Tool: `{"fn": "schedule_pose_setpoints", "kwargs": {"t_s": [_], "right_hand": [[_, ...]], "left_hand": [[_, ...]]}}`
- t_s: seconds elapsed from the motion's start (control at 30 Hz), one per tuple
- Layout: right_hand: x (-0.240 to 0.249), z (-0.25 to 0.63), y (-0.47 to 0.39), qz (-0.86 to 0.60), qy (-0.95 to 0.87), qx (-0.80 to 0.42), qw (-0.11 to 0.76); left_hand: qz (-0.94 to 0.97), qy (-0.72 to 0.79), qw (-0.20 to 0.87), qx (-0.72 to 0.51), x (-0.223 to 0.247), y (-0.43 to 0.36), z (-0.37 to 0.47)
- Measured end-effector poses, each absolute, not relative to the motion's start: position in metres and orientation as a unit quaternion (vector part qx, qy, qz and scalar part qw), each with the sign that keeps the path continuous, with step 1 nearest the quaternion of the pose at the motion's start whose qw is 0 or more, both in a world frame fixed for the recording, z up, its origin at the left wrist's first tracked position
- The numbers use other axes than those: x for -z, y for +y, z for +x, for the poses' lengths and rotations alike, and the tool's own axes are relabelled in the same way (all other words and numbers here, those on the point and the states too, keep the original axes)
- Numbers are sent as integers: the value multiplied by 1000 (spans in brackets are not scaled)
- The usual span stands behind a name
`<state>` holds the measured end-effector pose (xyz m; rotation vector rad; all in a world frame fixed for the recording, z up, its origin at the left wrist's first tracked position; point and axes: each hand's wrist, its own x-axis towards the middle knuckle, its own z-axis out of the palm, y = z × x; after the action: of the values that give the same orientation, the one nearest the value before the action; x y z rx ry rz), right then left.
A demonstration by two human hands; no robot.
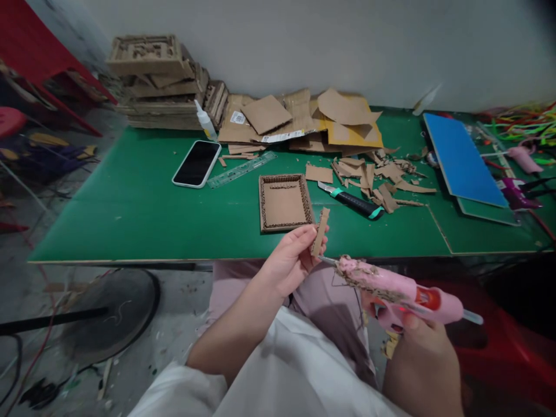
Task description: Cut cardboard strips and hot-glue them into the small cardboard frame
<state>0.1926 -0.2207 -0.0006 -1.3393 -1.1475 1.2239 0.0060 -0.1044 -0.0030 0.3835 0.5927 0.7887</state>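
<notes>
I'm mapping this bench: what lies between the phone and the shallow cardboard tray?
In the head view, a clear ruler lies slantwise between the phone and the cardboard tray.

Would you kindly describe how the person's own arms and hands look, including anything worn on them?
The left hand and right hand are both ungloved. A loose, plain white fabric sleeve leaves the left forearm bare; on the right side, any sleeve cannot be made out.

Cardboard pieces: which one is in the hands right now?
The narrow cardboard strip, pinched in the left hand by the pink glue gun; the loose scraps near the utility knife lie on the green table.
</notes>
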Motion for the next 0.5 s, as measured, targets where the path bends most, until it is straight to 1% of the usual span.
{"fn": "schedule_pose_setpoints", "kwargs": {"t_s": [0.1, 0.2, 0.3, 0.4, 0.5], "right_hand": [[4, 193, -222, -516, -465, -516, 501], [6, 197, -222, -535, -468, -511, 484], [8, 193, -225, -576, -423, -508, 480], [5, 179, -232, -608, -355, -471, 532], [-1, 164, -236, -620, -327, -411, 583]], "left_hand": [[236, 294, 847, -374, 4, -105, 5], [256, 298, 840, -374, 5, -105, 6], [232, 305, 843, -377, 3, -105, 6], [179, 308, 853, -382, 0, -105, 7], [149, 306, 857, -387, -2, -105, 7]]}}
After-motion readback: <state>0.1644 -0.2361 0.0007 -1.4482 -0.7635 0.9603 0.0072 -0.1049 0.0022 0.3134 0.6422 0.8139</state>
